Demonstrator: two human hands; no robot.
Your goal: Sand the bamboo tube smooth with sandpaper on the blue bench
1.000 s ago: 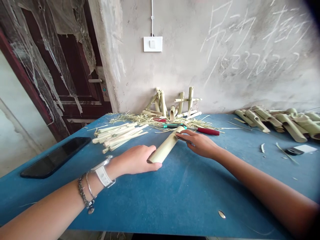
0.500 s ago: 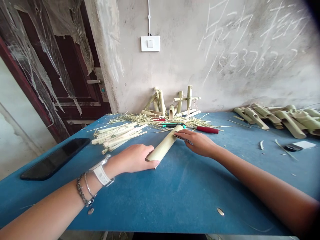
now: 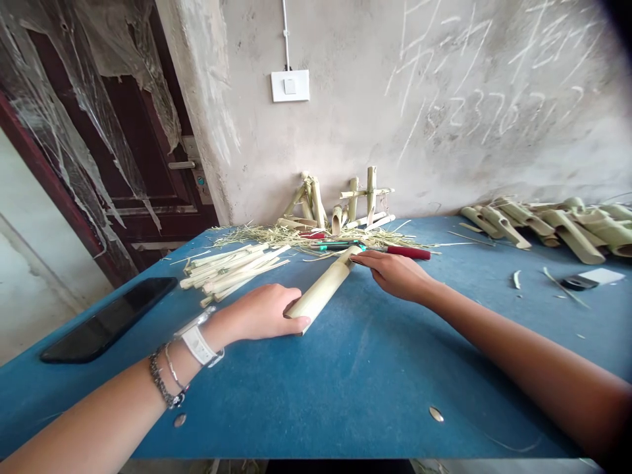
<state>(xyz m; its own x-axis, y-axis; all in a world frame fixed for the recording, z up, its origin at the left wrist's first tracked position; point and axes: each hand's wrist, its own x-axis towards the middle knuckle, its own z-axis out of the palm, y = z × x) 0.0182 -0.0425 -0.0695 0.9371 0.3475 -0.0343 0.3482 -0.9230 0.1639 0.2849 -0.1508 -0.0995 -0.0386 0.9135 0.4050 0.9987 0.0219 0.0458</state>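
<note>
1. Head view: left of centre in the frame, I have the left hand (image 3: 264, 311) wrapped around the near end of a bamboo tube (image 3: 324, 288).
2. Mid-frame, that tube lies between my two hands, over the blue table (image 3: 306, 401); its long axis slants from lower left to upper right, the far end pointing toward the green-and-black tool (image 3: 340, 245).
3. Right of centre, my right hand (image 3: 397, 273) has its fingers against the far end; I can't tell whether they pinch anything. Neither hand is nearer: both touch the tube.
</note>
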